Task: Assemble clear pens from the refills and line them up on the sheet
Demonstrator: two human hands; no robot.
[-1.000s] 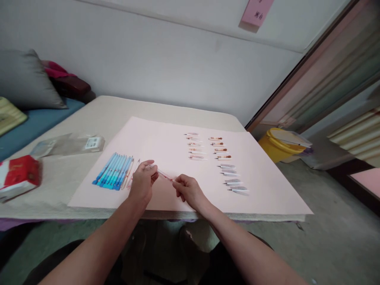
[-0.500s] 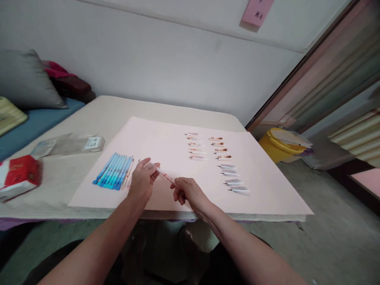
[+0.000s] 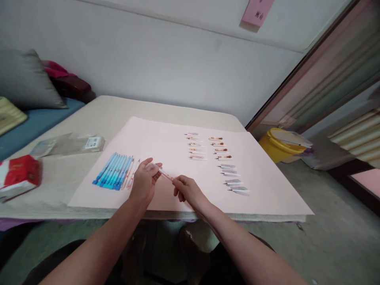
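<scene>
Between my two hands is a slim white pen with red marks (image 3: 166, 174), held slanting above the pink sheet (image 3: 166, 134). My left hand (image 3: 145, 177) is closed on its upper left end, and my right hand (image 3: 186, 187) pinches the lower right end. Left of my left hand lies a row of blue pens (image 3: 114, 171), with a few white-and-red pens (image 3: 128, 174) beside them, partly behind the hand. To the right are pen parts with dark tips: a column of pale ones (image 3: 196, 145), brown-ended ones (image 3: 221, 150) and grey ones (image 3: 233, 182).
A clear plastic packet with a white label (image 3: 94, 143) and a red-and-white pack (image 3: 22, 174) lie on the table's left side. Beyond the right edge stands a yellow bin (image 3: 274, 146). A wall (image 3: 166, 55) rises behind the table (image 3: 118, 105).
Both hands have shifted slightly to the right with the pen. More of the white-and-red pens beside my left hand now shows.
</scene>
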